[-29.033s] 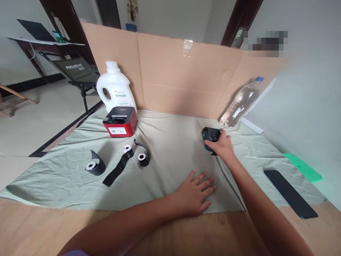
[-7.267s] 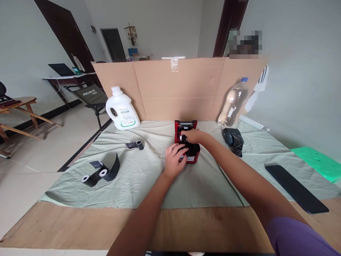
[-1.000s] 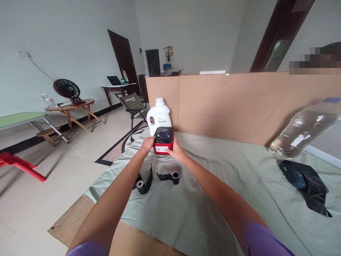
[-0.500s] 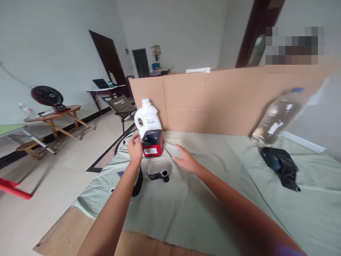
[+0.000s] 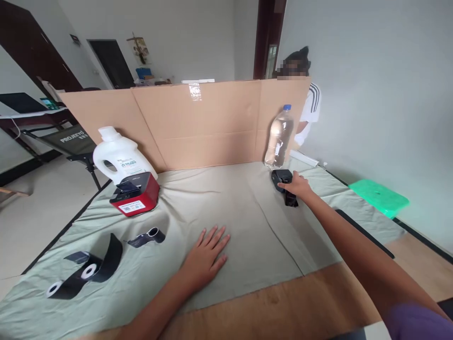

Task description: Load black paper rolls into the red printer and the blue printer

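My left hand (image 5: 207, 257) lies flat on the pale green cloth (image 5: 219, 203), fingers spread, holding nothing. At the far right of the cloth, my right hand (image 5: 300, 185) is on a small black boxy device (image 5: 281, 176), its thumb across the near side and its fingers at the right edge. A glossy black strip (image 5: 291, 200) hangs from the device toward me. A red and black box-shaped machine (image 5: 139, 193), probably a printer, stands at the left. Closer to me are a small dark roll (image 5: 155, 234) and unrolled black strips with white-ended rolls (image 5: 88, 271).
A clear bottle with a blue cap (image 5: 279, 137) stands behind the black device. A white jug (image 5: 120, 153) is behind the red machine. A cardboard screen (image 5: 205, 118) lines the back, with a person (image 5: 311, 104) beyond it. A green stool (image 5: 380, 194) is at the right.
The view has turned right. My right hand has moved from beside the red machine to the black device. My left hand has left the red machine and come down flat on the cloth.
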